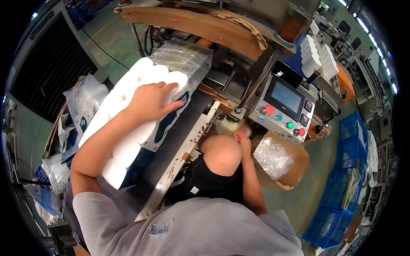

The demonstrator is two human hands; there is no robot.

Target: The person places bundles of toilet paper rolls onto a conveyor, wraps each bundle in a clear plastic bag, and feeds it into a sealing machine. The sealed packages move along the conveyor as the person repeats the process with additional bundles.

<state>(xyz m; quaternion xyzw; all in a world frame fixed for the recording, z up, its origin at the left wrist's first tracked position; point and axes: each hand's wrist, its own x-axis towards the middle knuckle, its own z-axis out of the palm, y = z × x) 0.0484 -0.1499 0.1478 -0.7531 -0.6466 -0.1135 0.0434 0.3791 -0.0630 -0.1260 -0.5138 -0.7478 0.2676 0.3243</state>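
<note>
A long pack of white paper rolls point(133, 135) in clear film with dark blue printing lies on the black conveyor belt point(181, 121). Its loose clear plastic end point(188, 57) reaches toward the machine at the far end. My left hand point(151, 101) lies across the top of the rolls near that end, fingers spread, thumb over the right side. Beside my bare knee point(223, 154), my right hand point(242, 137) is low, below the control panel. Its fingers look curled, but part of it is blurred; what they hold, if anything, I cannot make out.
A control panel point(284, 100) with a screen and coloured buttons stands right of the machine. Under it, a cardboard box point(299, 168) contains crumpled clear film. Blue crates point(333, 213) line the right side; plastic bags point(87, 98) hang at left. More white rolls point(311, 59) stand far right.
</note>
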